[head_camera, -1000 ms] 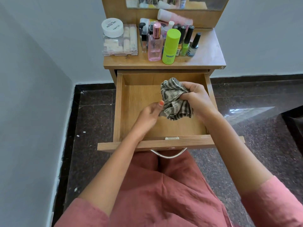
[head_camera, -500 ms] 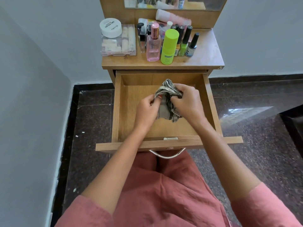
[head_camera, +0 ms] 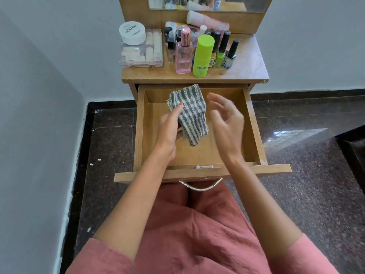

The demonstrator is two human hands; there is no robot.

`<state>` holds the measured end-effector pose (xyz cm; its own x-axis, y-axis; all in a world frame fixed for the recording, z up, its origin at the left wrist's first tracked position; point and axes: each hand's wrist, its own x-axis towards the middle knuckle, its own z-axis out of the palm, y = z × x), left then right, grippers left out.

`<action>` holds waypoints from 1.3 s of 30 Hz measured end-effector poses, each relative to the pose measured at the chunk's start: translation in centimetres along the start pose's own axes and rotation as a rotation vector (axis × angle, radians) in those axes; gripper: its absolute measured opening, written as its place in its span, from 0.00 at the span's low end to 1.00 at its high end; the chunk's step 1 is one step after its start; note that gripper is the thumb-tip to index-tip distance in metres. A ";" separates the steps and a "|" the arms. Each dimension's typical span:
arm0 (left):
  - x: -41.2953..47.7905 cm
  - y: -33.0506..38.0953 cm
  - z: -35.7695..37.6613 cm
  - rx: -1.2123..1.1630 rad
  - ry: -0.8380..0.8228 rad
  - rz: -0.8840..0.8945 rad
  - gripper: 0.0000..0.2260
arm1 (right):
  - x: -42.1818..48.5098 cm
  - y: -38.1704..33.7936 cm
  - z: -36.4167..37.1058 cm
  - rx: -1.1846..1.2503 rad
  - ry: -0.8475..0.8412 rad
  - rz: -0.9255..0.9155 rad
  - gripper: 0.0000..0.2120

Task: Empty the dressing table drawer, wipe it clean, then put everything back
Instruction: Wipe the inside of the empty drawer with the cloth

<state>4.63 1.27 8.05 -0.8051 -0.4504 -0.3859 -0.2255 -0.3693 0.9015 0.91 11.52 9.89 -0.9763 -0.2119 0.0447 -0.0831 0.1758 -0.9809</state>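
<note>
The wooden drawer (head_camera: 254,123) of the dressing table is pulled out in front of me, and nothing lies on its bare bottom. Above it, my left hand (head_camera: 169,127) grips a grey-and-white striped cloth (head_camera: 190,113), thumb pressed on the fabric. The cloth hangs loosely over the middle of the drawer. My right hand (head_camera: 227,117) hovers just right of the cloth, fingers spread and slightly blurred, holding nothing.
On the table top (head_camera: 248,68) stand cosmetics: a white jar (head_camera: 132,33) on a clear palette box (head_camera: 141,50), a pink perfume bottle (head_camera: 183,54), a lime-green bottle (head_camera: 203,56), nail polishes (head_camera: 222,51). A mirror stands behind. A wall runs along the left; dark floor lies on both sides.
The cloth has passed from my right hand into my left. My right hand has let go and opened beside it. The cloth has unfolded and hangs looser.
</note>
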 end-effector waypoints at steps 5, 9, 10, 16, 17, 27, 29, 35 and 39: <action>0.1 1.1 0.5 -0.018 -0.074 0.005 0.10 | 1.4 1.2 -2.3 0.015 -0.178 0.238 0.18; 0.3 1.5 1.3 0.069 -0.098 0.073 0.09 | 1.4 1.8 -2.8 0.044 -0.269 0.265 0.12; 0.5 1.5 1.5 0.095 -0.092 0.097 0.08 | 1.4 1.8 -3.0 0.039 -0.246 0.259 0.11; 1.5 2.1 4.0 0.247 -0.174 0.159 0.08 | 2.2 1.8 -4.6 0.176 -0.155 0.261 0.13; 1.7 2.3 4.8 0.274 -0.200 0.152 0.10 | 2.4 1.8 -5.1 0.222 -0.141 0.234 0.15; 3.1 4.0 12.1 0.309 -0.309 0.213 0.31 | 7.7 0.1 -10.3 0.209 -0.030 0.125 0.27; 4.2 4.0 13.5 0.362 -0.292 0.283 0.25 | 9.7 0.1 -10.9 0.143 -0.033 0.119 0.28; 7.9 5.8 18.4 0.522 -0.176 0.271 0.22 | 16.3 0.3 -11.6 -0.017 -0.085 0.114 0.30; 10.2 6.5 20.1 0.636 -0.095 0.268 0.22 | 19.8 0.7 -10.9 -0.173 -0.139 0.111 0.31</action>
<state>-16.07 10.56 13.91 -0.9158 -0.3761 -0.1412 -0.2663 0.3053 0.9142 -20.69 17.95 12.14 -0.9454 -0.3105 -0.0994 -0.0218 0.3644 -0.9310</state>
